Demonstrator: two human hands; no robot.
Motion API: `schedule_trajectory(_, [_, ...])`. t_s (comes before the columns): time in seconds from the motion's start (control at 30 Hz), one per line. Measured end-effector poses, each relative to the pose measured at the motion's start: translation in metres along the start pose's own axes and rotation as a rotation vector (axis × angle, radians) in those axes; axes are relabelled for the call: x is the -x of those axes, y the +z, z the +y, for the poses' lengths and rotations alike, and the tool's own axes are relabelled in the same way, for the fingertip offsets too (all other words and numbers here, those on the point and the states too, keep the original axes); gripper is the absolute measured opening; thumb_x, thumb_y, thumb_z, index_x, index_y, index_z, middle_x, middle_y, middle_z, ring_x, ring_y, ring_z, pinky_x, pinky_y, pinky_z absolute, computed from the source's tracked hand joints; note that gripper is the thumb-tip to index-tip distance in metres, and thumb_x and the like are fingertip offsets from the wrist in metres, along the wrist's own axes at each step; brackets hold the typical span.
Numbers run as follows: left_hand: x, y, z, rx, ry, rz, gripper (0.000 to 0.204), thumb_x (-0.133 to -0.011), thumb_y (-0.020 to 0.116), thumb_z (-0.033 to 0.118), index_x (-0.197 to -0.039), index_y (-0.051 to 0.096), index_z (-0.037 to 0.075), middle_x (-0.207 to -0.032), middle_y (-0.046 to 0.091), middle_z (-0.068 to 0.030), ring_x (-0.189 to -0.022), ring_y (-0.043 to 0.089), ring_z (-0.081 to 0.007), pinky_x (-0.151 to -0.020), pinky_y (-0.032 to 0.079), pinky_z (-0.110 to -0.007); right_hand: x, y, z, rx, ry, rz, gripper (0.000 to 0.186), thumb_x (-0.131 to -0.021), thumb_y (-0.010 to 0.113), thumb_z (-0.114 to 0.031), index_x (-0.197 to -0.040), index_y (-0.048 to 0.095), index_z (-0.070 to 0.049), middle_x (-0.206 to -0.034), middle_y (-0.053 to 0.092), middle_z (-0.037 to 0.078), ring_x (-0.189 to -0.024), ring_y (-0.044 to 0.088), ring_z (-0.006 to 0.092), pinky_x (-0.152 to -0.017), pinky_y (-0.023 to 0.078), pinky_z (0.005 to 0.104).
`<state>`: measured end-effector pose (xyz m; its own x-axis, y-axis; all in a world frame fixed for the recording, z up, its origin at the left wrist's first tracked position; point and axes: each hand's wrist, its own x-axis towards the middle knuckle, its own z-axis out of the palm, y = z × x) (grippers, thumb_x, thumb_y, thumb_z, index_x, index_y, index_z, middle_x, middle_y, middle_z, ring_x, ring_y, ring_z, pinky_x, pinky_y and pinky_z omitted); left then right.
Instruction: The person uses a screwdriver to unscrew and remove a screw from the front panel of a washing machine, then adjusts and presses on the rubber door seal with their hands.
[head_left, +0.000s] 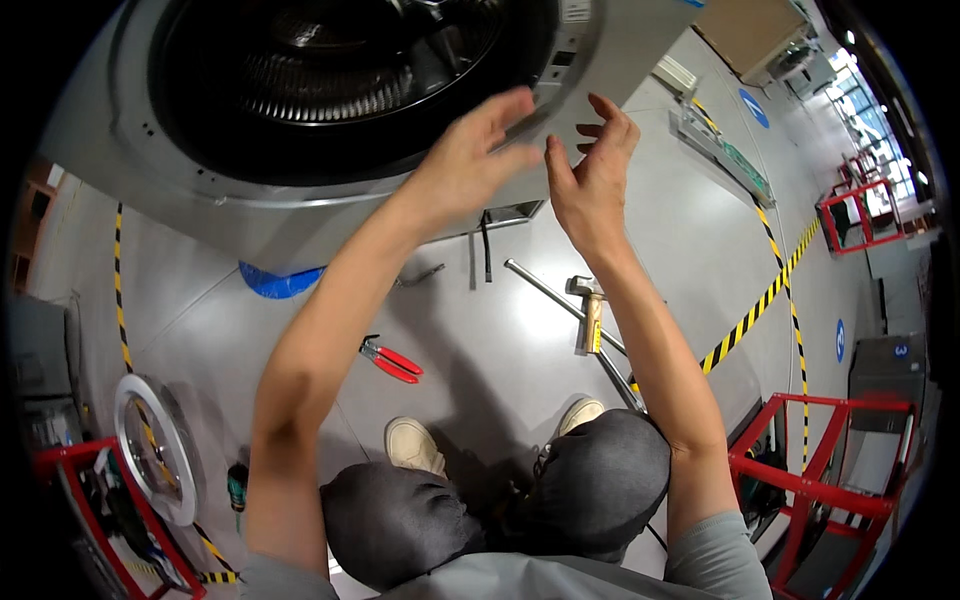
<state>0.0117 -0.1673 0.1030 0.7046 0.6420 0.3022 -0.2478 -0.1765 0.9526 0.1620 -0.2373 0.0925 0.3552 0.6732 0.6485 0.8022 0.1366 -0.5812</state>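
In front of me stands a grey washing machine (340, 205) with its round door opening uncovered, so the metal drum (330, 90) shows inside. My left hand (470, 155) is raised before the lower right rim of the opening, slightly blurred, with fingers apart and nothing in them. Close to its right, my right hand (595, 180) is held up near the machine's right front edge. Its fingers are bent but spread, and it holds nothing. The two hands do not touch. Whether either one touches the machine, I cannot tell.
On the floor lie red-handled pliers (397, 362), a hammer (592, 318), a long metal bar (555, 297) and a green screwdriver (237, 486). A round washing machine door (125, 440) is at the left. Red-framed carts (815, 485) stand at both sides. Striped tape (745, 322) crosses the floor.
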Motion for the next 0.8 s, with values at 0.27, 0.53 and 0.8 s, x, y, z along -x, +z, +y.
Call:
schedule_trajectory(0.27, [0.231,-0.076,-0.055,0.149,-0.466,0.335,0.026,-0.095,0.061,0.014,-0.117,0.062,0.001,-0.111,0.066,-0.0070,-0.105,0.061,-0.0152,-0.092,0.048,-0.027,0.046,0.047,0.004,-0.244,0.095,-0.503,0.021,-0.095,0.060,-0.015,-0.112,0.059,-0.003,-0.095,0.064,0.009,-0.087,0.060,0.0157,-0.079,0.049,0.0305])
schedule_trajectory(0.53, [0.528,-0.048,-0.136,-0.323,-0.973,1.248,0.026,-0.090,0.063,0.016,-0.110,0.063,0.001,-0.093,0.067,-0.0083,-0.081,0.061,-0.0170,-0.069,0.050,-0.030,0.102,0.053,-0.015,-0.027,0.094,-1.299,0.016,-0.093,0.062,-0.008,-0.106,0.063,0.002,-0.088,0.065,0.007,-0.082,0.059,0.0146,-0.078,0.047,0.0287])
schedule_trajectory(0.8, [0.637,-0.076,-0.121,-1.218,-1.429,1.616,0.067,-0.080,0.076,0.036,-0.130,0.048,0.001,-0.121,0.054,-0.0219,-0.111,0.055,-0.0401,-0.093,0.046,-0.047,0.118,0.063,-0.001,0.042,0.125,-1.458,0.018,-0.090,0.062,-0.002,-0.108,0.062,0.001,-0.094,0.066,0.007,-0.088,0.062,0.0157,-0.081,0.049,0.0297])
